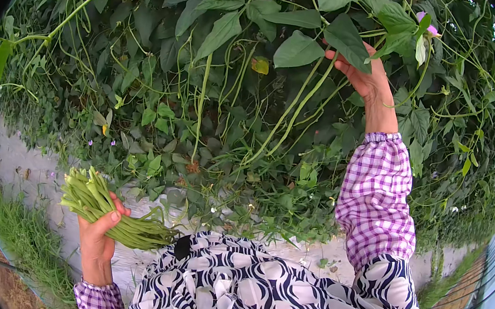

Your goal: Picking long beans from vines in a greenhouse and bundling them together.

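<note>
My left hand [101, 234] is closed around a thick bundle of green yard-long beans [140, 232], thumb across them, at the lower left. Their stem ends fan out past my fist, and the thin tails lie towards my patterned garment [267, 296]. My right hand [362, 78] is raised into the vines at the upper right. Its fingertips are at the top of two long hanging bean pods [298, 107]. A broad leaf [347, 41] covers part of that hand, so I cannot see whether the fingers grip a pod.
Another long pod [202, 102] hangs left of centre, among thinner pods and tangled vines. A purple flower [423, 22] is at the upper right. Pale ground sheeting [32, 174] runs along the plants' base, with grass [12, 223] beside it.
</note>
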Demonstrator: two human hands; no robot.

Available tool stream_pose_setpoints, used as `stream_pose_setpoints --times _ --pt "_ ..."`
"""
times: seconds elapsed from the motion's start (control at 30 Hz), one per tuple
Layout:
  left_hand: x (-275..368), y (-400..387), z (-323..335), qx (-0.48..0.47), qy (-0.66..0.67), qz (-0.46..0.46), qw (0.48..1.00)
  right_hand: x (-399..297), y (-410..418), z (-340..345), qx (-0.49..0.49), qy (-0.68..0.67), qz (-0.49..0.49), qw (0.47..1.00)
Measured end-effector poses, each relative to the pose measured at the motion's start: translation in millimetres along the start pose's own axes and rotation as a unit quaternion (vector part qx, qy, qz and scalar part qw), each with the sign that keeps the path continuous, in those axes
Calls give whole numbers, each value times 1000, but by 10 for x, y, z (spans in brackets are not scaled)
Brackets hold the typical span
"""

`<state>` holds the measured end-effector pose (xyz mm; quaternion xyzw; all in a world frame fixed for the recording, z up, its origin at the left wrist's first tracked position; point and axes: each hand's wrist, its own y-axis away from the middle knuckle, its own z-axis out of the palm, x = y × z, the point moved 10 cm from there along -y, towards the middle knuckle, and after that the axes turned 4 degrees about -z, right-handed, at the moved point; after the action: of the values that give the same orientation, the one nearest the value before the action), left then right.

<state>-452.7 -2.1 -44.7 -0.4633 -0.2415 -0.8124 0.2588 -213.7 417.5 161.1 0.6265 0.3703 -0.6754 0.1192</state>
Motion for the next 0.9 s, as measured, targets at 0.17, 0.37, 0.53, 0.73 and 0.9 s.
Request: stream_pose_setpoints --times 0.17,0.37,0.53,0.73,0.9 --pt "-29 8 -29 13 10 3 1000 198 -98 -18 -37 -33 44 998" --pt "-10 13 26 5 -4 4 1000 339 -139 -77 -40 81 85 992" --pt "-7 26 52 11 -6 0 1000 318 -159 -1 -7 153 62 986" --pt "16 5 238 -6 -12 -5 1000 443 -195 -75 -4 -19 51 999" --pt "8 -11 313 -19 -15 -2 1000 571 -187 20 -40 -100 59 992"
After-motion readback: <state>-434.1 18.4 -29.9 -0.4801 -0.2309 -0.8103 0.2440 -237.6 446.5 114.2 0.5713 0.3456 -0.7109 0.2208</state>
